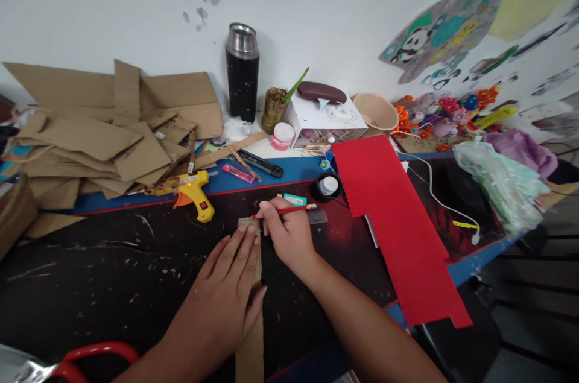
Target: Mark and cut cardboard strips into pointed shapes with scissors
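My left hand [226, 286] lies with its fingers spread over a long narrow cardboard strip [250, 347], pressing it to the black tabletop. The strip runs from the near edge up to just past my fingertips. In my right hand [288, 235] is a red pencil [296, 209], held between thumb and fingers, its tip at the top end of the strip near the left fingertips. A small grey ruler [318, 216] lies just right of my right hand, and a green-and-white eraser [295, 199] sits behind it.
Yellow glue gun [197, 193] and cardboard pieces [90, 142] are at the left. A large red corrugated sheet [398, 226] lies right. Behind stand a black flask [243, 78] and a white box [312, 117]. Red-handled scissors [97, 351] are at the near left.
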`<state>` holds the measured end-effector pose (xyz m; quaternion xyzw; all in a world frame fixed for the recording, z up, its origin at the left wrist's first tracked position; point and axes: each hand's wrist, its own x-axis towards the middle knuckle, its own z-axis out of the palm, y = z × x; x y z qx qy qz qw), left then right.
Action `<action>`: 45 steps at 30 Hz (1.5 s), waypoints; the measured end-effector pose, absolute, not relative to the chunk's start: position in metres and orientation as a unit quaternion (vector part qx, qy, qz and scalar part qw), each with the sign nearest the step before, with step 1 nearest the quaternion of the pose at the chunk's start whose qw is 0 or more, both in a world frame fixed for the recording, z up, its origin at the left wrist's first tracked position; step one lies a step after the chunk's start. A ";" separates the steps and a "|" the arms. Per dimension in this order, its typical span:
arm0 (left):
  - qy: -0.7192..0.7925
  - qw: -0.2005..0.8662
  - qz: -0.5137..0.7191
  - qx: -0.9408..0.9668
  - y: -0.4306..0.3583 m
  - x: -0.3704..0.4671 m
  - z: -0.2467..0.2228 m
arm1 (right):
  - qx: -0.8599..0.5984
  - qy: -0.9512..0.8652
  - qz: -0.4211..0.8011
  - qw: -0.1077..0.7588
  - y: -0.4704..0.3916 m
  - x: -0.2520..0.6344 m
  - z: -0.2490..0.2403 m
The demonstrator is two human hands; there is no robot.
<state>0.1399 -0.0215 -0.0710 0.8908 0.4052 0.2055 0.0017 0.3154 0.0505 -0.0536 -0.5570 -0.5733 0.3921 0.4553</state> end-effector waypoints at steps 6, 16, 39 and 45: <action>0.393 -0.017 0.206 0.896 -0.019 0.139 -0.068 | -0.540 -0.556 0.411 0.480 0.049 0.316 -0.054; 0.392 -0.035 0.200 0.897 -0.019 0.138 -0.072 | -0.538 -0.564 0.408 0.475 0.050 0.317 -0.056; 0.383 -0.077 0.209 0.896 -0.016 0.138 -0.077 | -0.536 -0.560 0.396 0.492 0.051 0.315 -0.061; 0.383 -0.082 0.214 0.895 -0.017 0.138 -0.078 | -0.543 -0.586 0.374 0.471 0.050 0.316 -0.061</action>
